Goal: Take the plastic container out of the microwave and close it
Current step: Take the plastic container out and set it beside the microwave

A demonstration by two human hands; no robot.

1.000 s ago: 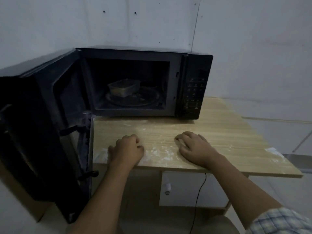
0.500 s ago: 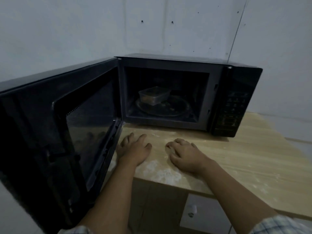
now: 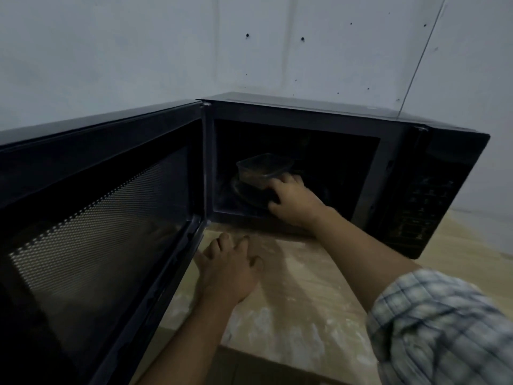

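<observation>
A clear plastic container point(image 3: 262, 169) sits on the glass turntable point(image 3: 244, 194) inside the black microwave point(image 3: 433, 173). The microwave's door point(image 3: 91, 218) hangs wide open to the left. My right hand point(image 3: 294, 201) is inside the cavity, its fingertips touching the container's near right side; whether it grips is unclear in the dark. My left hand point(image 3: 230, 270) rests flat on the wooden table, fingers spread, just in front of the microwave's opening.
The wooden table point(image 3: 319, 315) bears white dusty smears near its front edge. Grey walls meet in a corner behind the microwave. The control panel point(image 3: 422, 207) is on the microwave's right side. The open door blocks the space at my left.
My right hand left the table and reached into the microwave to the container. The view moved closer and leftward. My left hand stayed on the table with fingers spread.
</observation>
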